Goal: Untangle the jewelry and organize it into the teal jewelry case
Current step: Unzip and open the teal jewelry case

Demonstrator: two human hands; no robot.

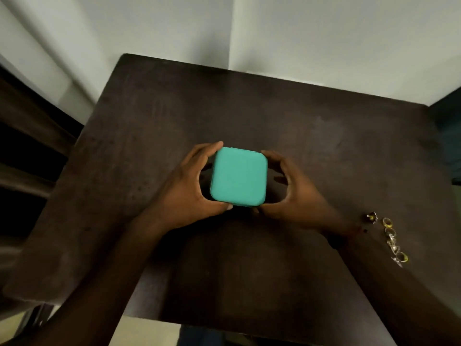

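Note:
A closed teal jewelry case point(238, 176), square with rounded corners, sits at the middle of the dark wooden table point(311, 126). My left hand point(185, 188) grips its left side, index finger along the far corner and thumb at the near corner. My right hand point(293, 193) curls round its right side, fingertips at the far right corner and thumb near the front edge. A small tangle of gold and silver rings and jewelry point(390, 239) lies on the table to the right, just beyond my right wrist.
The table stands against a pale wall point(324, 33). Dark furniture point(30, 146) runs along the table's left side. The table's near edge point(224, 325) lies close below my forearms, with pale floor showing at the lower left.

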